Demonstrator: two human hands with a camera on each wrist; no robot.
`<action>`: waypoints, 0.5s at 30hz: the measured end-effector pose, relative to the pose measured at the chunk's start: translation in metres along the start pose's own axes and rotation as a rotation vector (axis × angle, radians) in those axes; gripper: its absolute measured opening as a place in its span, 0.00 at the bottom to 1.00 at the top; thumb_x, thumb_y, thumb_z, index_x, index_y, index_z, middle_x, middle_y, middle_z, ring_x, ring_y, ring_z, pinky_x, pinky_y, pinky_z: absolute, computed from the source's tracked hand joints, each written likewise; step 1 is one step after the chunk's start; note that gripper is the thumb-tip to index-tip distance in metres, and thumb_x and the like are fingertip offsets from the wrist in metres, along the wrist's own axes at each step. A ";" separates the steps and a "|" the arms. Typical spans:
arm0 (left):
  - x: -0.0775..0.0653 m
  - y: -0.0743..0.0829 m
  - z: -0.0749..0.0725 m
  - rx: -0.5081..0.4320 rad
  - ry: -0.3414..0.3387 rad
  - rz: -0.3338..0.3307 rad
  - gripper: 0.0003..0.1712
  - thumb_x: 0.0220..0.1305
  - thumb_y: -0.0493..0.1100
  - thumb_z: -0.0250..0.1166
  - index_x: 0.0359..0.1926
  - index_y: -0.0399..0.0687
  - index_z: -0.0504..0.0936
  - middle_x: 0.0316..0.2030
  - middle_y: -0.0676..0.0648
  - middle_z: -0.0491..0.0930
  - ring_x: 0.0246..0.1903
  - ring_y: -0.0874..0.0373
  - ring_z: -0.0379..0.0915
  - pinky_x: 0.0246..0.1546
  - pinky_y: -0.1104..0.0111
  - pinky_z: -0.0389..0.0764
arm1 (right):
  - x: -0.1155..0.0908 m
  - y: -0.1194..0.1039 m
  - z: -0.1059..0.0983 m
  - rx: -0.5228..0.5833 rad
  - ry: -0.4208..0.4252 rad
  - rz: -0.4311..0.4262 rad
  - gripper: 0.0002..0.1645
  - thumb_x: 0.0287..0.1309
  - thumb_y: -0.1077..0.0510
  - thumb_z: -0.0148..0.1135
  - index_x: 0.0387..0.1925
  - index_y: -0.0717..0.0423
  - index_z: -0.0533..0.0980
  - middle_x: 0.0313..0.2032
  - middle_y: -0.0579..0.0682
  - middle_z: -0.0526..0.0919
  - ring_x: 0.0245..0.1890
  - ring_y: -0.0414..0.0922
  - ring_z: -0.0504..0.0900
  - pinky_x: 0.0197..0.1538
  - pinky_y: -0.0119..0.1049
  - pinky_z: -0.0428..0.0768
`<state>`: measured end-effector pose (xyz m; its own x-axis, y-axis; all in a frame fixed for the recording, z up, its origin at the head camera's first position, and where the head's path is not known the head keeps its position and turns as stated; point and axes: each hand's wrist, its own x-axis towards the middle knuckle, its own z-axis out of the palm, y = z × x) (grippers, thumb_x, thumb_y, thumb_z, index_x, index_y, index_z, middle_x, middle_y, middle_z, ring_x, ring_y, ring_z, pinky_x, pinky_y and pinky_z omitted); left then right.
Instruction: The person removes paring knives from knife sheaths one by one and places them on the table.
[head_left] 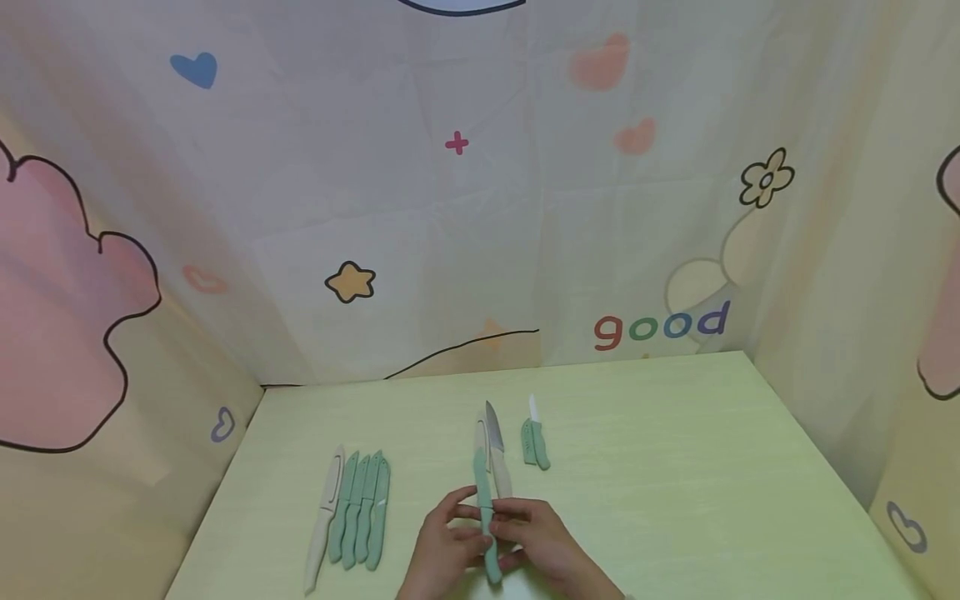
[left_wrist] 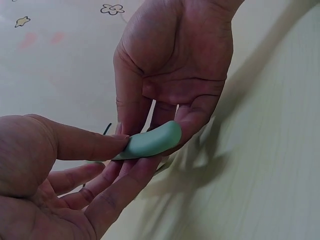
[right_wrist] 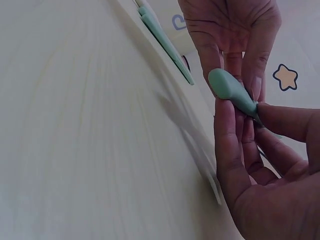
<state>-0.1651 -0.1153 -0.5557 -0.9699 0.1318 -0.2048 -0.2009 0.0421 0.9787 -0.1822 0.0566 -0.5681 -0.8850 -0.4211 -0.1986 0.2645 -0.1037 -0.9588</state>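
Green knife between left hand and right hand, its handle clamped in each grip.

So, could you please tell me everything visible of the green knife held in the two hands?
The pale-green, plastic-looking knife has a smooth, slightly curved handle with a rounded end; a matching sheath seems to hide its blade. It is held above the pale yellow-green table, sheath pointing forward, handle end back. The left hand and right hand pinch its handle.

Pale cloth printed with hearts hangs behind a light green table.
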 end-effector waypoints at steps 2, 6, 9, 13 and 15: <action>0.001 -0.001 0.002 -0.003 -0.002 0.005 0.41 0.49 0.25 0.67 0.66 0.43 0.67 0.44 0.38 0.76 0.36 0.50 0.80 0.29 0.58 0.87 | -0.002 -0.001 -0.002 0.001 0.007 0.002 0.26 0.61 0.63 0.61 0.58 0.72 0.70 0.45 0.59 0.80 0.40 0.49 0.80 0.32 0.42 0.87; 0.001 0.001 0.007 0.001 -0.007 -0.003 0.40 0.48 0.25 0.67 0.65 0.42 0.69 0.44 0.39 0.76 0.36 0.50 0.80 0.30 0.58 0.87 | -0.003 -0.001 -0.007 0.000 0.023 0.015 0.26 0.61 0.63 0.61 0.58 0.72 0.70 0.44 0.57 0.79 0.40 0.48 0.80 0.33 0.44 0.87; 0.001 0.002 0.011 0.002 -0.011 -0.014 0.37 0.49 0.25 0.67 0.63 0.40 0.71 0.44 0.39 0.76 0.36 0.51 0.80 0.30 0.58 0.87 | -0.003 0.002 -0.012 0.003 0.031 0.024 0.24 0.62 0.63 0.61 0.58 0.70 0.71 0.44 0.57 0.79 0.39 0.48 0.80 0.33 0.45 0.87; 0.002 0.002 0.016 -0.002 -0.014 -0.010 0.34 0.49 0.24 0.67 0.61 0.38 0.73 0.44 0.38 0.76 0.36 0.51 0.80 0.30 0.59 0.88 | -0.005 0.002 -0.017 0.006 0.045 0.020 0.24 0.62 0.63 0.61 0.58 0.69 0.72 0.43 0.57 0.79 0.38 0.48 0.80 0.33 0.46 0.87; 0.002 0.002 0.018 -0.007 -0.015 -0.002 0.34 0.50 0.24 0.67 0.61 0.38 0.73 0.44 0.39 0.76 0.37 0.51 0.80 0.31 0.59 0.88 | -0.008 0.001 -0.018 0.005 0.052 0.013 0.24 0.61 0.63 0.61 0.57 0.69 0.72 0.43 0.56 0.79 0.39 0.48 0.80 0.33 0.45 0.87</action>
<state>-0.1654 -0.0971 -0.5546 -0.9673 0.1467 -0.2072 -0.2041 0.0358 0.9783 -0.1820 0.0757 -0.5712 -0.9001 -0.3753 -0.2211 0.2775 -0.1029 -0.9552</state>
